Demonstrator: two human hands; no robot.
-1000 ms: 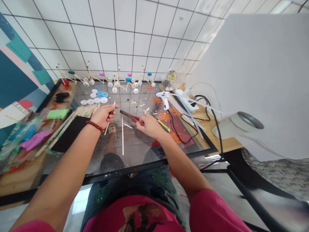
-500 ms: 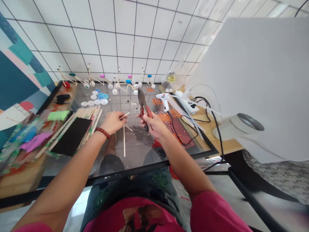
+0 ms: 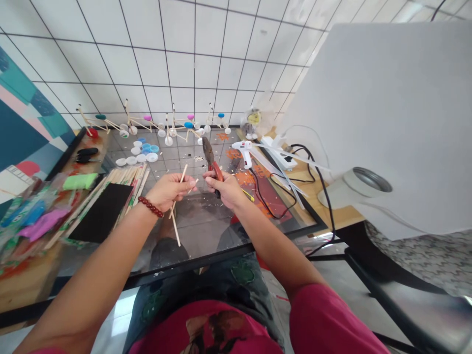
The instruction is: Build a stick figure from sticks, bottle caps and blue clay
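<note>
My left hand (image 3: 170, 191), with a red bead bracelet at the wrist, is closed around thin wooden sticks (image 3: 176, 196); one long stick runs from above the fingers down past the palm. My right hand (image 3: 224, 188) grips the red handles of a pair of pliers (image 3: 209, 156), whose dark jaws point up and away. The two hands are close together above the glass table (image 3: 206, 231). A short stick end shows between them.
Stick-and-bottle-cap models (image 3: 173, 128) line the far edge by the tiled wall. Loose caps (image 3: 142, 151), a bundle of sticks (image 3: 121, 179), a black sheet (image 3: 101, 212) and scissors (image 3: 85, 154) lie left. A glue gun (image 3: 245, 150), power strip and cables lie right, below a large white board (image 3: 383, 128).
My right hand lifted the pliers from lying flat to pointing upward. My left hand picked the long stick up off the glass and drew in beside the right hand.
</note>
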